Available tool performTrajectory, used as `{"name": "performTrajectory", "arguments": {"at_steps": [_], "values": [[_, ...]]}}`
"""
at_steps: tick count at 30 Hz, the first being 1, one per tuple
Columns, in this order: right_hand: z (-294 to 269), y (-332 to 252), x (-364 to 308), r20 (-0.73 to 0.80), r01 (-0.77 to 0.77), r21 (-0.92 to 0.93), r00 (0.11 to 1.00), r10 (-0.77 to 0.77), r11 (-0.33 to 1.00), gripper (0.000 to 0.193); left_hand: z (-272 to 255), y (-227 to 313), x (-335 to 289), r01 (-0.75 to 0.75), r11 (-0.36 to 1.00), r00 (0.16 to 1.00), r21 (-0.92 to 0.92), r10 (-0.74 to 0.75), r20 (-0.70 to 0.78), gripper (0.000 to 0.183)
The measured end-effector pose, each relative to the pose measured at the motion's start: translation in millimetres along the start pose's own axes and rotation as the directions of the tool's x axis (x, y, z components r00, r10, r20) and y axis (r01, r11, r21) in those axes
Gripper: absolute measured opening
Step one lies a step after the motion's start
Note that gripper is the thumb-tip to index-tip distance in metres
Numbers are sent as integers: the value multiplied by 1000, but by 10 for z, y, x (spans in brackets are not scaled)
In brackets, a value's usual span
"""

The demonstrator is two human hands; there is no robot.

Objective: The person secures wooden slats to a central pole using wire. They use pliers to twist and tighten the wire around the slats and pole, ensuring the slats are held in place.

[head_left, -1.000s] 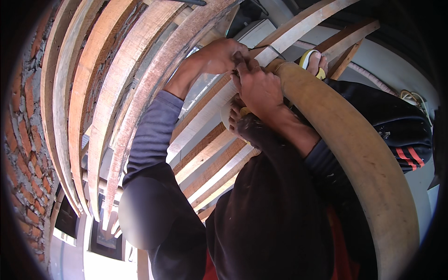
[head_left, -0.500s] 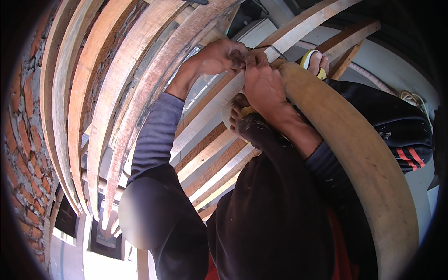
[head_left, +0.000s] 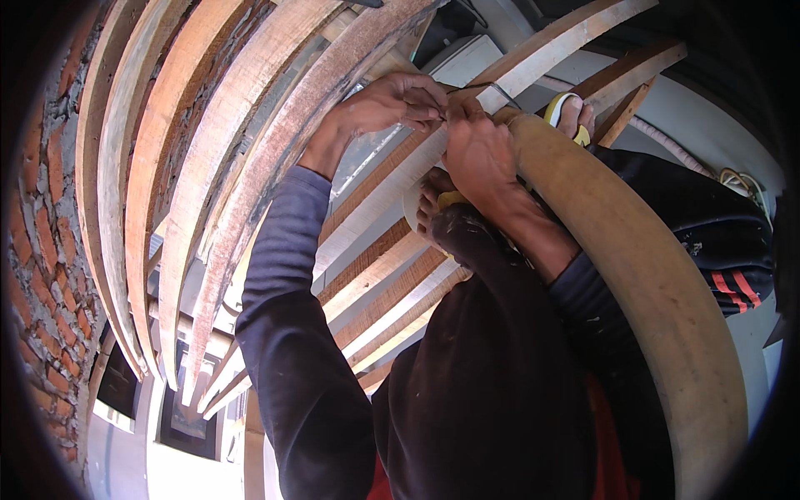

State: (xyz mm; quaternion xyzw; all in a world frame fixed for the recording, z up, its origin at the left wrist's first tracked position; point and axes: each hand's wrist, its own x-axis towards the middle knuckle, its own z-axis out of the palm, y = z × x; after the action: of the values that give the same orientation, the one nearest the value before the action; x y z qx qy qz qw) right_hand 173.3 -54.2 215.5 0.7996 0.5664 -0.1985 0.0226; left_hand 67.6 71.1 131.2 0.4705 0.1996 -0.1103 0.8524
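My left hand (head_left: 387, 104) reaches in over a wooden beam (head_left: 379, 187), fingertips pinched together close to my other hand. Against it, on the right, my right hand (head_left: 482, 154) is closed, thumb and fingers bent at the same spot. Whatever lies between the fingertips is too small to make out. Just beyond the knuckles, a thin dark wire-like band (head_left: 500, 90) crosses the beam. Beside my right hand, the end of a thick, smooth tan pole (head_left: 625, 225) meets the beam and curves down to the lower right.
Several wooden beams (head_left: 212, 158) run along the left, with a brick wall (head_left: 50, 250) behind them. My sandalled feet (head_left: 571, 117) rest on beams, one right of the hands, one below. Gaps open between the lower beams (head_left: 375, 275). A coiled cord (head_left: 746, 185) lies far right.
The left fingers have straightened a little, still meeting the right hand's fingertips. Both hands stay at the same place on the beam. The whole view has shifted slightly.
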Motion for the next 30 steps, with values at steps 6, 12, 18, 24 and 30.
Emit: {"name": "performTrajectory", "arguments": {"at_steps": [6, 12, 18, 24, 30], "values": [[18, 52, 19, 5, 22, -31, 1000, -22, 999, 16, 200, -121, -189, -108, 965, 971, 241, 154, -181, 26], [-13, 42, 16, 0, 19, 9, 1000, -19, 1000, 13, 326, -168, -192, -126, 955, 914, 267, 217, -343, 21], [-47, 10, 31, -44, -19, 48, 999, 21, 999, 13, 345, -122, -210, -41, 964, 915, 263, 142, -377, 24], [-59, 30, 59, 29, -29, 21, 999, 28, 999, 25, 527, -72, -185, 59, 800, 841, 597, 283, -462, 22], [-146, -8, 72, 96, -64, 59, 994, 58, 996, 43, 614, -249, -250, -171, 876, 817, 450, 381, -432, 27]]}}
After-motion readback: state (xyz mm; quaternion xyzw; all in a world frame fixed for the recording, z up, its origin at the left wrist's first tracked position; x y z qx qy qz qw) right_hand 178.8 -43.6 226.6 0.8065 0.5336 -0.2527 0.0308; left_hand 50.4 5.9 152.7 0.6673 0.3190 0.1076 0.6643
